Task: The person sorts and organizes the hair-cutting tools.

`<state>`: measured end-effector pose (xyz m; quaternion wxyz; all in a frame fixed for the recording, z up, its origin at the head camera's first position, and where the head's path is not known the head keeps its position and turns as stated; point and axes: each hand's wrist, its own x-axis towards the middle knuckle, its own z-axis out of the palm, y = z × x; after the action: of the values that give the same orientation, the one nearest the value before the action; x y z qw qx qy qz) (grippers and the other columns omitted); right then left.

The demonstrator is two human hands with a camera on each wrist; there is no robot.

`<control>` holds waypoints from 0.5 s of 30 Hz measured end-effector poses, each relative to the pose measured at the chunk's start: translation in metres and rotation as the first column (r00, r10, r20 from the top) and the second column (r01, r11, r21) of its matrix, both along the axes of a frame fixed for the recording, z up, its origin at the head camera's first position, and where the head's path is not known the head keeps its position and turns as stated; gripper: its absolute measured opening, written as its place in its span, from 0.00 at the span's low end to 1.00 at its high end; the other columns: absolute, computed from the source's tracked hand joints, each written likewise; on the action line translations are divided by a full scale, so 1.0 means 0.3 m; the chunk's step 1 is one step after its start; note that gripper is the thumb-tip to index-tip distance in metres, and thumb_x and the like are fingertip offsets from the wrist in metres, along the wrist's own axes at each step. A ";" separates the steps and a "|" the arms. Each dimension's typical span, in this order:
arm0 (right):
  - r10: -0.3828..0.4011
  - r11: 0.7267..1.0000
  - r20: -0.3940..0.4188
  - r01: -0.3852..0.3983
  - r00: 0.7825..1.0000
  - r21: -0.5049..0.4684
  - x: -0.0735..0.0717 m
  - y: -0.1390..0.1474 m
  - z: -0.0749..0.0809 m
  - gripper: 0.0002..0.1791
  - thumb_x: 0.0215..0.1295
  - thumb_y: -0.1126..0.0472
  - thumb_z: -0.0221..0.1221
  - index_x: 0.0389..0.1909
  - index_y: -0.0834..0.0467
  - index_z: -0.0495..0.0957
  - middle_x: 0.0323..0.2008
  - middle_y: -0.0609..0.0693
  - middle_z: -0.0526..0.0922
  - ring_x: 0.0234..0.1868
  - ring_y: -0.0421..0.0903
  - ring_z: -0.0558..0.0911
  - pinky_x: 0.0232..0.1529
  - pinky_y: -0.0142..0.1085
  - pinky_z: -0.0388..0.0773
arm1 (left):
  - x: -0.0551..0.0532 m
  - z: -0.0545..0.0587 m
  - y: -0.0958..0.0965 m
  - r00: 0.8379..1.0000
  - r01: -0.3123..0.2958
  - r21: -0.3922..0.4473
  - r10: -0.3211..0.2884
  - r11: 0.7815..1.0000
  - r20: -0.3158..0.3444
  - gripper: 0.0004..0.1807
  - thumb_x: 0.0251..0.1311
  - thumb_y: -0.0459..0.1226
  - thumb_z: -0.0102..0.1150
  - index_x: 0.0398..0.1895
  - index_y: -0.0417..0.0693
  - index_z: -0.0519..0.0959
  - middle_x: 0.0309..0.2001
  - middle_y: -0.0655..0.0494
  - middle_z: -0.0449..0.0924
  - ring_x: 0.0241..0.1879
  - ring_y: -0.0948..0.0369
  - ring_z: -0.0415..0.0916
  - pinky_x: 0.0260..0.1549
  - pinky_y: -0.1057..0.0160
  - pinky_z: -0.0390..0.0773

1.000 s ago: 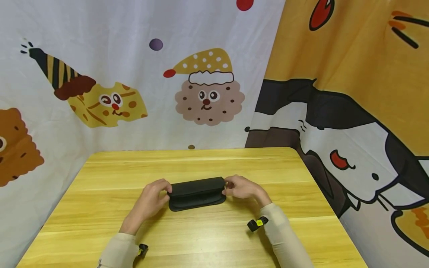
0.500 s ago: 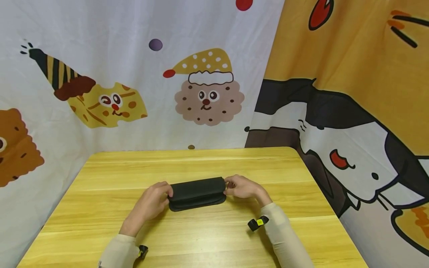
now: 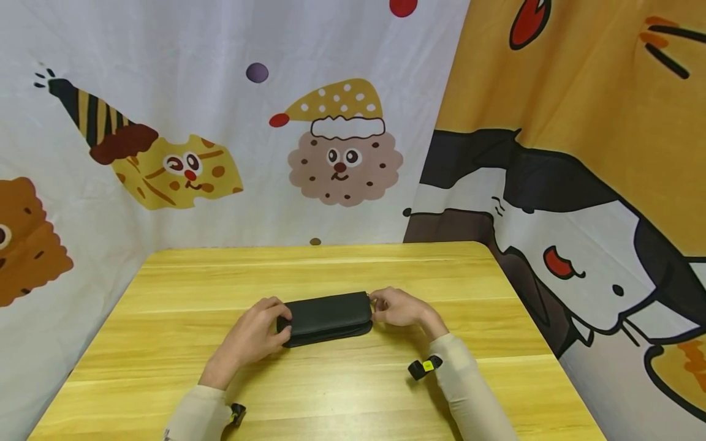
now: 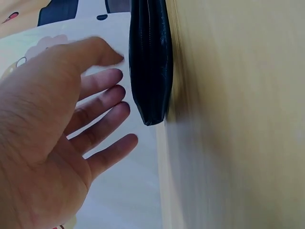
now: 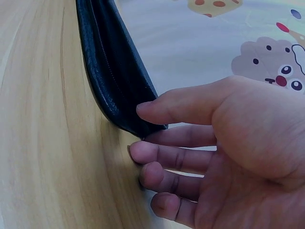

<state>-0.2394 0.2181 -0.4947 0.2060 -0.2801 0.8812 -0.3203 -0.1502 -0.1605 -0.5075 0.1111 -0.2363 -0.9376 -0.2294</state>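
A long black wallet [image 3: 330, 314] lies on the table, its upper flap folded down over the lower half. A narrow gap shows along its front edge. In both wrist views a zip runs inside the wallet [image 4: 150, 52]. My left hand [image 3: 255, 329] is at the wallet's left end; in the left wrist view its fingers are loosely extended with the thumb close to the wallet's edge. My right hand [image 3: 401, 308] pinches the right end corner, the thumb [image 5: 167, 107] over the edge and the index finger partly hidden behind.
The wood-grain table [image 3: 353, 392] extends on every side of the wallet. A printed curtain [image 3: 204, 61] hangs behind and to the left, and a yellow one [image 3: 562, 92] on the right. Small black wrist cameras [image 3: 425, 367] sit beside both beige sleeves.
The wallet's flap has come down toward the lower half and the front gap has narrowed. My left hand has shifted slightly right over the left end; the right hand has barely moved.
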 end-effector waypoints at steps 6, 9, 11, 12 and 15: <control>-0.005 1.000 0.002 0.005 1.000 0.004 0.002 0.001 -0.002 0.20 0.74 0.65 0.68 0.65 0.60 0.86 0.37 0.50 0.88 0.33 0.42 0.80 0.38 0.36 0.79 | -0.009 0.007 0.020 0.991 0.009 -0.020 -0.006 1.000 0.130 0.41 0.64 0.55 0.83 0.74 0.46 0.83 0.75 0.42 0.80 0.74 0.40 0.78 0.71 0.35 0.83; -0.006 1.000 0.002 0.006 1.000 0.006 0.003 0.001 0.000 0.21 0.74 0.65 0.68 0.66 0.60 0.86 0.36 0.49 0.88 0.33 0.42 0.80 0.39 0.36 0.79 | -0.015 0.012 0.028 0.979 0.022 -0.030 -0.015 0.999 0.205 0.54 0.59 0.60 0.85 0.83 0.45 0.75 0.81 0.39 0.73 0.81 0.36 0.71 0.76 0.28 0.75; -0.004 1.000 -0.001 0.004 1.000 0.012 0.003 0.002 0.000 0.23 0.74 0.64 0.68 0.68 0.61 0.85 0.38 0.50 0.89 0.35 0.42 0.81 0.40 0.37 0.80 | -0.019 0.014 0.034 0.972 0.028 -0.041 -0.018 0.999 0.234 0.59 0.56 0.62 0.86 0.86 0.44 0.71 0.84 0.38 0.69 0.82 0.34 0.68 0.78 0.27 0.73; -0.005 1.000 -0.001 0.005 1.000 0.016 0.004 0.001 0.002 0.24 0.74 0.64 0.68 0.69 0.62 0.84 0.39 0.50 0.89 0.35 0.43 0.81 0.41 0.37 0.80 | -0.021 0.015 0.037 0.970 0.031 -0.044 -0.019 0.999 0.242 0.61 0.55 0.61 0.87 0.86 0.43 0.70 0.84 0.37 0.69 0.83 0.34 0.68 0.78 0.27 0.73; -0.007 1.000 0.000 0.007 1.000 0.026 0.006 -0.001 0.006 0.26 0.74 0.64 0.68 0.71 0.62 0.83 0.39 0.50 0.89 0.35 0.42 0.81 0.41 0.37 0.79 | -0.030 0.015 0.048 0.963 0.033 -0.065 -0.014 0.997 0.268 0.63 0.54 0.61 0.88 0.87 0.41 0.68 0.85 0.37 0.67 0.83 0.34 0.67 0.78 0.28 0.73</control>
<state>-0.2376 0.2176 -0.4928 0.2085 -0.2744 0.8862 -0.3097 -0.1593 -0.1462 -0.5030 -0.0272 -0.2179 -0.9486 -0.2279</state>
